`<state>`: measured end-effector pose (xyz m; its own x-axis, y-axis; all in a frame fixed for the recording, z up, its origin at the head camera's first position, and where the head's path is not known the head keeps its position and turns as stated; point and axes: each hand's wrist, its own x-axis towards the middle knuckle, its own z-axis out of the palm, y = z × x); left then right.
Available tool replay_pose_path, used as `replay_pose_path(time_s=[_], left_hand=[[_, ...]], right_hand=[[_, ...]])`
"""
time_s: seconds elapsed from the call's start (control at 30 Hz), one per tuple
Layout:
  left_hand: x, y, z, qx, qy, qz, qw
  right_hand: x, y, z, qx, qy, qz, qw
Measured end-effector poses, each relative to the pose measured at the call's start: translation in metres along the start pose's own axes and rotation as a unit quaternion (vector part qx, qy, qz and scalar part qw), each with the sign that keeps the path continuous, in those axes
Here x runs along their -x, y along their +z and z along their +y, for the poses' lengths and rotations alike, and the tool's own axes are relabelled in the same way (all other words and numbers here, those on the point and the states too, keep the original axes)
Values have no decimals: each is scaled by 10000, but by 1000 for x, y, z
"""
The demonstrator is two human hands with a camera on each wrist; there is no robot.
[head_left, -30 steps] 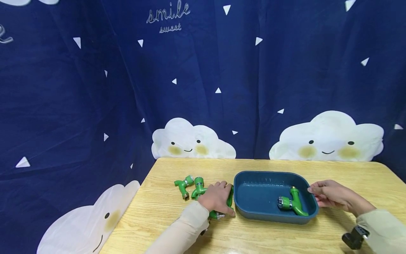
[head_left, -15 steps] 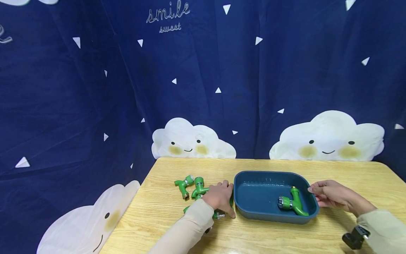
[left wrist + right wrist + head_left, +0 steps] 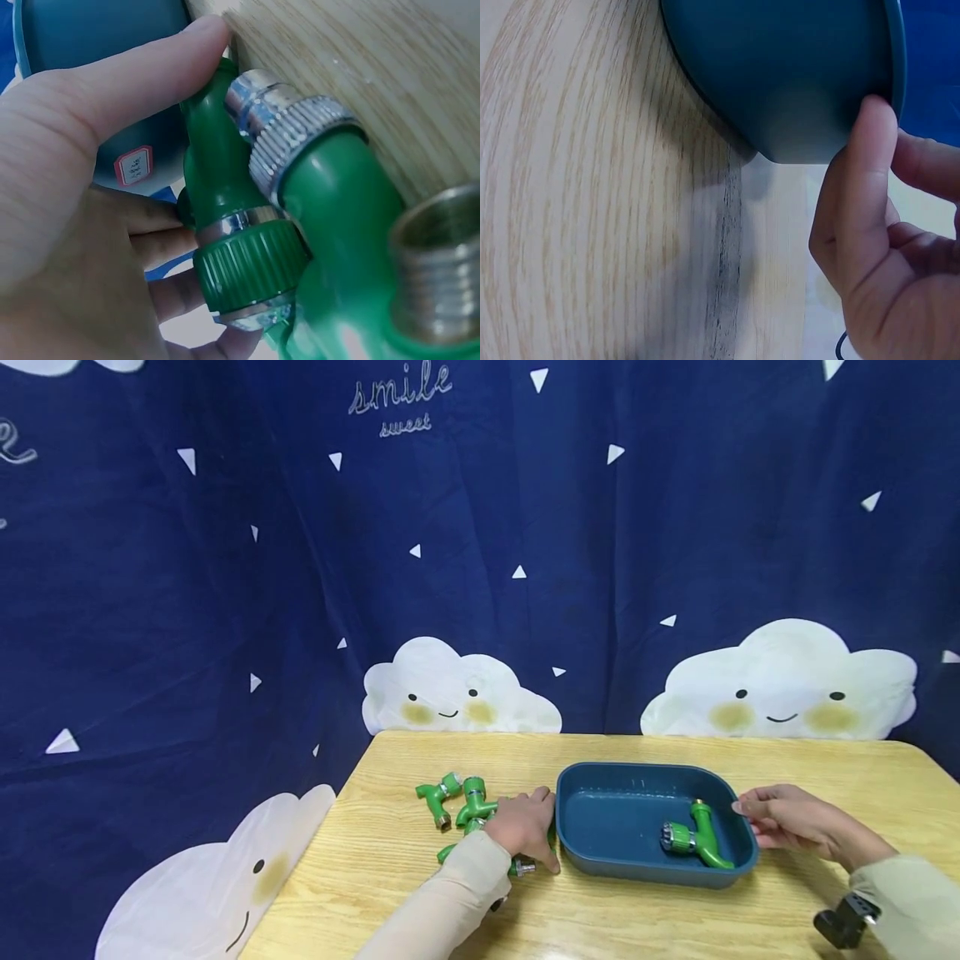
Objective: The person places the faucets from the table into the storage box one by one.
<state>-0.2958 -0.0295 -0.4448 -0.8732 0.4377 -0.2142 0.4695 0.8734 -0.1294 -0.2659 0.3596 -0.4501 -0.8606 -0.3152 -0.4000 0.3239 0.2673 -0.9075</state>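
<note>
A dark blue plastic tub [image 3: 645,870] stands on the table, with one green tap [image 3: 705,837] lying inside at its right end. Left of the tub, my left hand [image 3: 523,828] reaches over a group of green taps. The left wrist view shows its thumb and fingers around a green tap [image 3: 221,169] with a ribbed knob, close to the tub's wall. Beside that lies another green tap [image 3: 337,187] with a metal nozzle, outside the hand. My right hand [image 3: 791,820] pinches the tub's right rim between thumb and fingers; the right wrist view shows the thumb [image 3: 874,131] on the outer wall.
More green taps lie left of my left hand, one apart [image 3: 438,799] and one upright-knobbed tap [image 3: 474,802] partly behind the hand. A wooden table [image 3: 622,918] carries everything. A dark blue curtain [image 3: 480,527] with clouds hangs behind it.
My left hand has shifted slightly right toward the tub, uncovering more of the taps at its left. My right hand stays on the rim. The whole head view has shifted slightly.
</note>
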Motion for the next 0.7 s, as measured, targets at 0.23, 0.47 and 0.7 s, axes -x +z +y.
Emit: replay_pose_path(time_s=[0.23,0.47,0.7], left_hand=[[-2,1,-5,-43,232,24,9997],[-1,1,-7,-2,317,-121,9994],[-1,-1,-4,40,247,-130,9996]], right_hand=[[-1,1,1,-228,-74,-189,9995],[0,1,1,-185,-40,-151,9997],[1,1,1,-139,-18,-116,9998]])
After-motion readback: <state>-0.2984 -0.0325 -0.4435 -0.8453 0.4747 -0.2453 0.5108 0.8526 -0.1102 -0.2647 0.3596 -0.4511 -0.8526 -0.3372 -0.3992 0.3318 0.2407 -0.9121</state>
